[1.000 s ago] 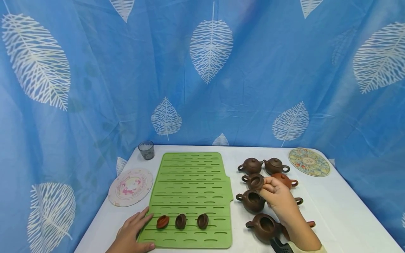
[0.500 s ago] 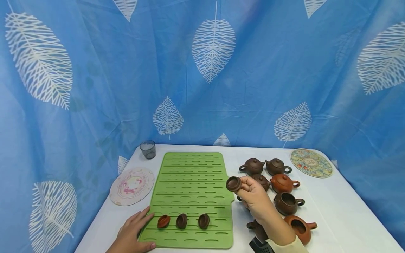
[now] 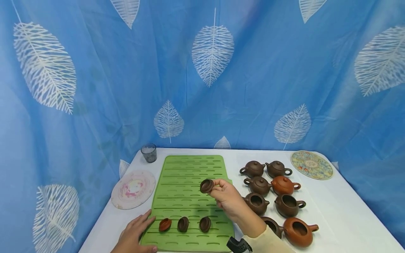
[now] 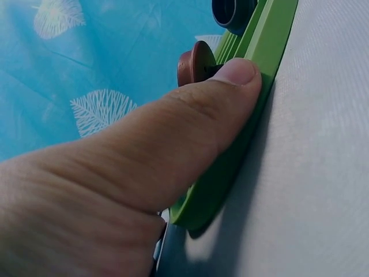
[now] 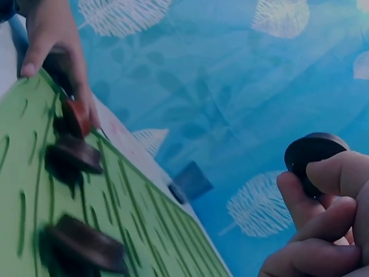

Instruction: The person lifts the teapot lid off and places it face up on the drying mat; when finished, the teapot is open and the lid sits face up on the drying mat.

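Half done, apparently — the right hand (image 3: 228, 198) pinches a dark lid (image 3: 206, 186) over a green mat (image 3: 190, 202) bearing three more lids (image 3: 182, 224), the left hand (image 3: 133, 232) straight-fingered at its edge; four teapots (image 3: 303, 239) stand uncovered, four lidded.

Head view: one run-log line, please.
right hand: holds lid over mat; left hand: touches mat edge; on mat: three lids; beside mat: four lidless teapots, four lidded teapots

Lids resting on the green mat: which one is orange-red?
The leftmost lid, nearest the left hand; the middle lid and rightmost lid are dark brown.
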### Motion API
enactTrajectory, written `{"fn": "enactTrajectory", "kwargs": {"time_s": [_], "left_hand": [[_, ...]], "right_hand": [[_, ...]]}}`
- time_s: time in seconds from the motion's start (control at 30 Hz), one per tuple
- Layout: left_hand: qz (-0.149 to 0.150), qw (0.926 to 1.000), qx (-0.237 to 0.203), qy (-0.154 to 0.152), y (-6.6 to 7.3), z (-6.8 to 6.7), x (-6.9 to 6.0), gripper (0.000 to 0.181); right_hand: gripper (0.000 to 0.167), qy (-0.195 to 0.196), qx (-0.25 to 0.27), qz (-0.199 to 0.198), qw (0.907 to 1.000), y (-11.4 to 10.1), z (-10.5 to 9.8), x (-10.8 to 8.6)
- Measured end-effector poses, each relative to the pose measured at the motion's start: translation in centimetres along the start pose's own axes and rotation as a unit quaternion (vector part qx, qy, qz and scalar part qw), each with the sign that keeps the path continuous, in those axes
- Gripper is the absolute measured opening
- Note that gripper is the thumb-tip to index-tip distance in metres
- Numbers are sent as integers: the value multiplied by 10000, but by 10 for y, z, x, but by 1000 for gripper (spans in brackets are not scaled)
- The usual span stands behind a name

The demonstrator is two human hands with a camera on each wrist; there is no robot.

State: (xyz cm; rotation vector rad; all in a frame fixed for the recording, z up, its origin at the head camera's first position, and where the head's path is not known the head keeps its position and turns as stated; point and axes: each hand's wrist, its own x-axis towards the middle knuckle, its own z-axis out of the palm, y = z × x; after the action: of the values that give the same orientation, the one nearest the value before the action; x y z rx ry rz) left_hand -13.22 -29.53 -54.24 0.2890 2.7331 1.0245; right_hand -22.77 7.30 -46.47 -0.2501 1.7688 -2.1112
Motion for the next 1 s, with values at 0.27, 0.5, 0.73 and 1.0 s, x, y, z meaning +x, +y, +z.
{"fn": "enactTrajectory", "kwargs": {"time_s": [0.27,0.5,0.73,1.0], "left_hand": [[-270,9996,-66,-26,5,-3,1,94],[-410,9991,-75,-59,7,-7,1,95],[-365,9993,-37,-31,3,-1,1,96],[-333,9994,-13,29,3,0,1,96]], "right_hand": [[35,-41,-131,235,9996,15,27,27],[28,-157,-606,304,9976,16,44,49],[14,-374,-1686,408,9841,13,59,59],[4,-709,-2388,757,9655,24,81,61]]}}
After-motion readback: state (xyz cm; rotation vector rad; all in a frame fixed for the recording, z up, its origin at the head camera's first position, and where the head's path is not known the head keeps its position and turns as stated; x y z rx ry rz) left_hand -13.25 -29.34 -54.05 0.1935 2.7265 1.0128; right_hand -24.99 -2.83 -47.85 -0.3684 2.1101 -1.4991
